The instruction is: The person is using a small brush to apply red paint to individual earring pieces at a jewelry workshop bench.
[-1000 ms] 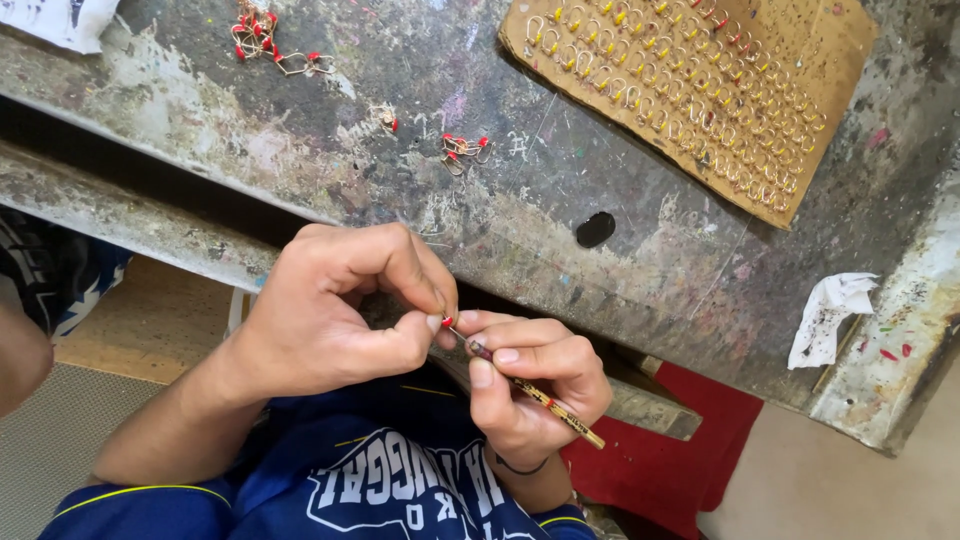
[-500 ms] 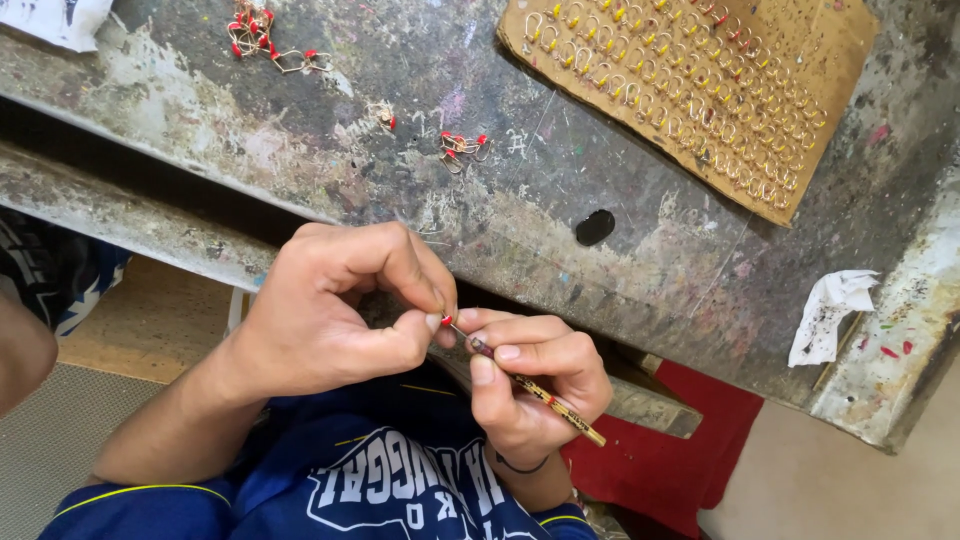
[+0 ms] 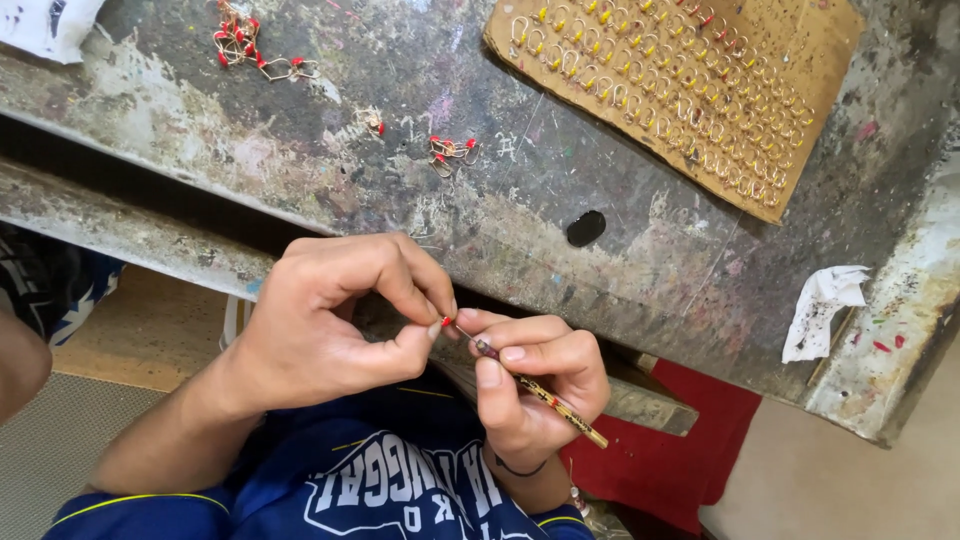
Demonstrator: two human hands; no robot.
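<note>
My left hand (image 3: 335,320) pinches a tiny red-tipped piece (image 3: 446,322) between thumb and forefinger, just below the worn bench edge (image 3: 300,215). My right hand (image 3: 545,385) holds a thin patterned stick (image 3: 545,395) like a pen, its tip touching the red piece. Both hands meet over my lap and blue shirt (image 3: 400,480). What the red tip sits on is hidden by the fingers.
A cardboard sheet (image 3: 800,120) carrying rows of gold hooks lies at the bench's back right. Loose red-tipped hooks lie in small clusters (image 3: 240,40) (image 3: 450,152). A dark hole (image 3: 585,228), crumpled paper (image 3: 822,308), and a red object (image 3: 670,465) below are nearby.
</note>
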